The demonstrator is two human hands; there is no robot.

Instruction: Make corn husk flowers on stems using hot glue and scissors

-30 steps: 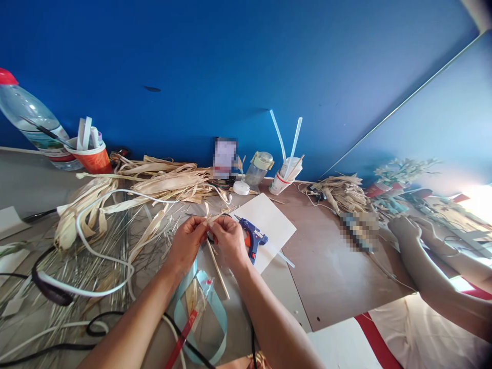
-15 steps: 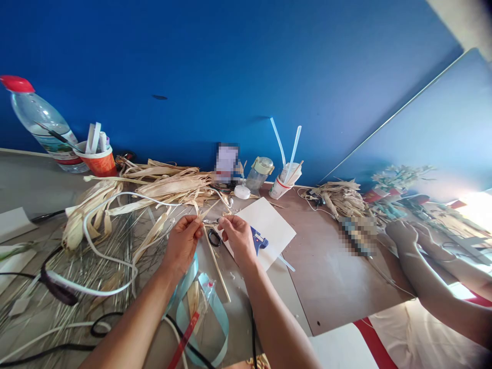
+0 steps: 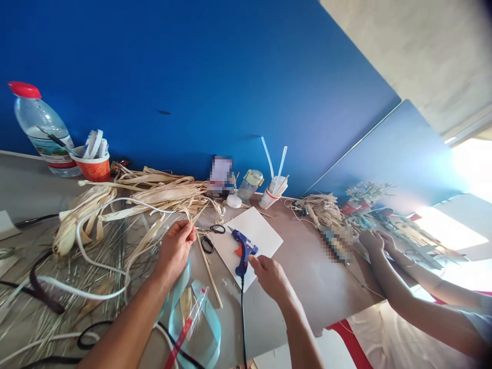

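My left hand (image 3: 177,245) pinches a thin strip of dried corn husk (image 3: 195,217), its pale tip standing up past the fingertips. My right hand (image 3: 271,274) has its fingers curled at the grip of a blue glue gun (image 3: 243,251) with an orange trigger. The gun lies on a white sheet (image 3: 265,233), its nozzle pointing up and left. Between the hands rest scissors with black handles (image 3: 217,229). Below them is a thin wooden stick (image 3: 210,277). A light blue ribbon (image 3: 215,328) loops beneath my left wrist.
Corn husks (image 3: 165,195) and wire stems spread over the left side, crossed by a white cable (image 3: 80,236). Behind stand a bottle (image 3: 46,133), an orange cup (image 3: 94,168), a jar (image 3: 249,184) and a cup with glue sticks (image 3: 271,197). A co-worker's hands (image 3: 374,243) are at right.
My right hand has left the scissors beside my left hand and moved right and down to the glue gun's grip. My left hand still holds the husk strip. The view has shifted slightly right.
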